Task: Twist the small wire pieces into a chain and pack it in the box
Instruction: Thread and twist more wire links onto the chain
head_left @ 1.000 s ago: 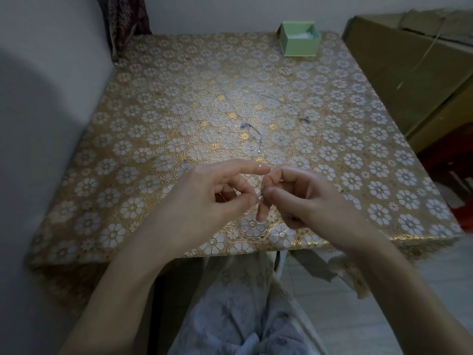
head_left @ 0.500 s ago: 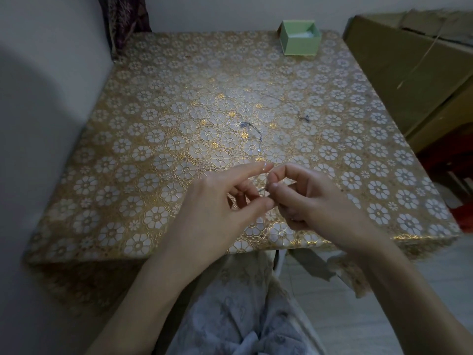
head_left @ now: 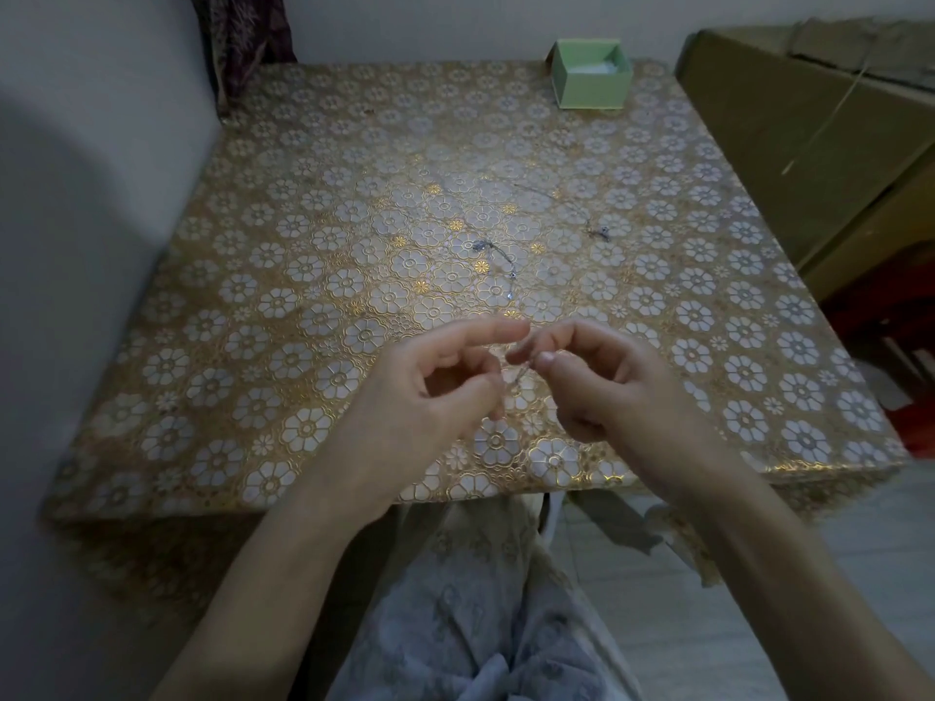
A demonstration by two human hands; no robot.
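Above the near edge of the table, my left hand (head_left: 435, 392) and my right hand (head_left: 597, 382) meet fingertip to fingertip. Between them runs a short thin wire piece (head_left: 515, 375), pinched by my left thumb and a finger at one end and by my right thumb and forefinger at the other. A curved wire chain piece (head_left: 498, 260) with small beads lies on the table just beyond my hands. Another thin wire with a dark twisted end (head_left: 599, 231) lies farther right. The small green box (head_left: 591, 82) stands open at the far edge.
The table (head_left: 303, 306) carries a gold and white flowered cloth. A wall runs along its left side and a brown cabinet (head_left: 819, 144) stands close on the right. A dark patterned curtain (head_left: 243, 43) hangs at the far left corner. My lap shows below the table edge.
Both hands have drifted slightly away from me over the table edge, and my fingers have shifted on the small wire; the pieces on the table have not moved.
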